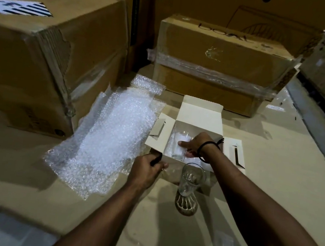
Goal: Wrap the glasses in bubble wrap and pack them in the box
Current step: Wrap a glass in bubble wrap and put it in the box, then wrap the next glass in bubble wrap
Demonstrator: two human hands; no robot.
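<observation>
I am looking down from the head camera at a cardboard work surface (273, 176) ringed by big brown cartons. In the middle sits the small white box (200, 117), flaps folded out — the back flap stands up, the side flaps lie left and right.

My right hand (194, 144) reaches down into the box, a black band (208, 148) around its wrist. Its fingers are curled around a glass (179, 147) that lies inside the box with pale bubble wrap about it; the thumb rests on top of the bundle. How fully the glass is wrapped I cannot tell — the clear rim shows through at the near end.

My left hand (146, 171) grips the near left corner of the box, fingers closed over the cardboard edge, thumb on the outer face.

A second glass (190, 179) stands upright and bare on the work surface just in front of the box, between my two forearms, touching neither hand. Its shadow falls toward me in a ribbed pattern.

To the left of the box lies a stack of bubble wrap sheets (107, 136), spread flat, its right edge tucked beside the left flap. Behind it a large taped carton (43, 58) stands, and a second carton (221, 64), banded with clear tape, sits behind the box.
</observation>
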